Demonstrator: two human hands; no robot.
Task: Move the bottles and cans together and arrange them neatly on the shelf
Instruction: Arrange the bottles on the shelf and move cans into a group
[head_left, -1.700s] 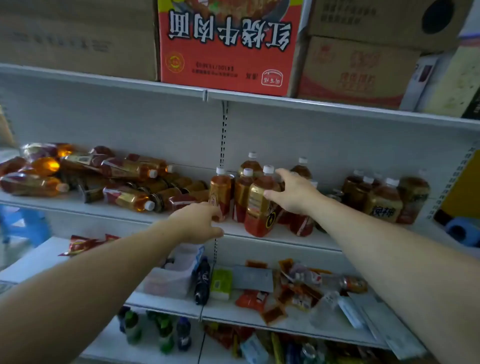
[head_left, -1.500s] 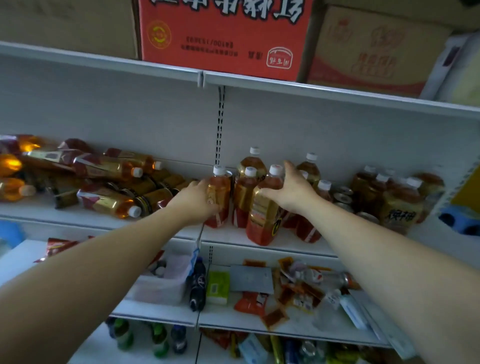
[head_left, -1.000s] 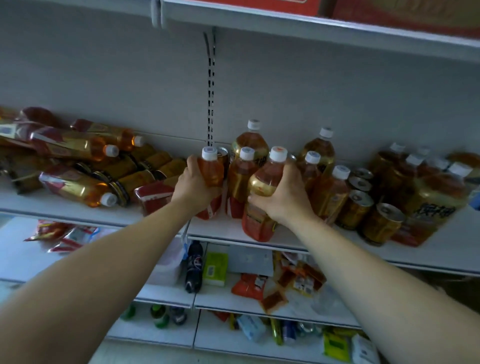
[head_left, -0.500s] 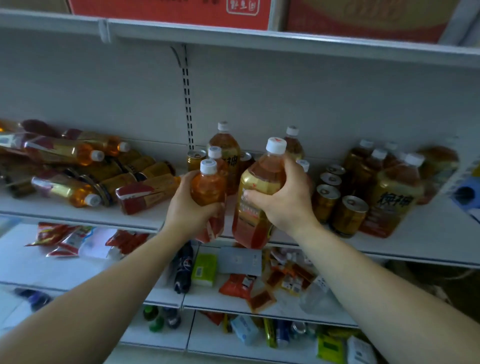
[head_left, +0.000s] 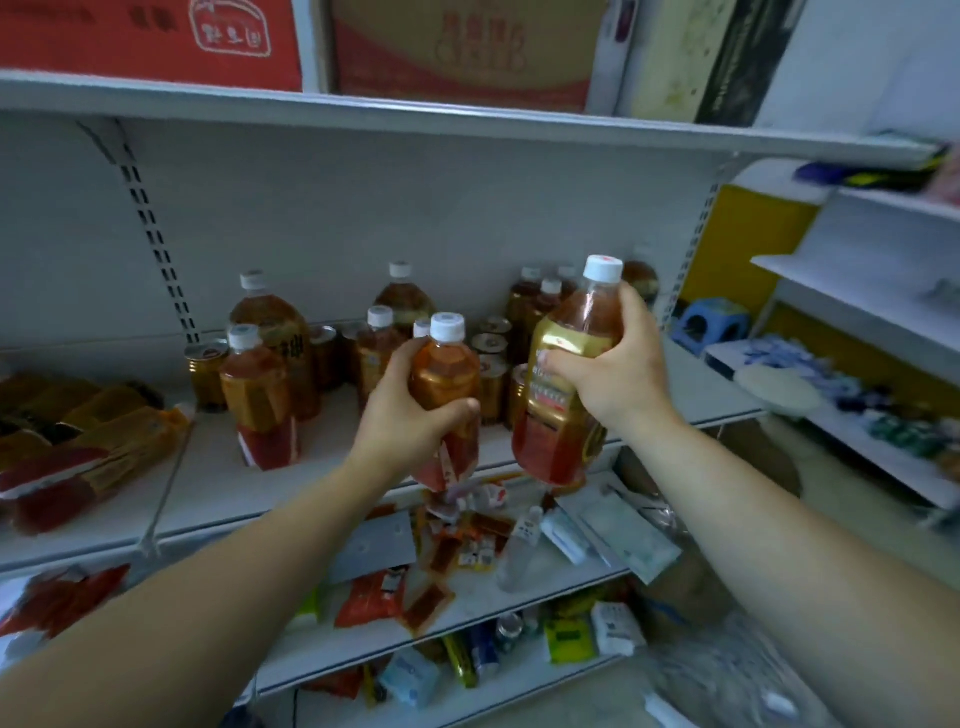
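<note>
My left hand grips a small amber tea bottle with a white cap, held in front of the middle shelf. My right hand grips a larger amber bottle with a gold label, raised off the shelf and tilted slightly. Behind them stand several upright tea bottles and brown cans. At the left, more bottles lie on their sides.
Cardboard boxes sit on the top shelf. The lower shelf holds loose snack packets and a clear bottle lying down. A second white shelf unit stands at the right, with a blue stool beside it.
Both hands have lifted their bottles clear of the shelf and carried them to the right. The view has swung right, showing the shelf's right end and the neighbouring unit.
</note>
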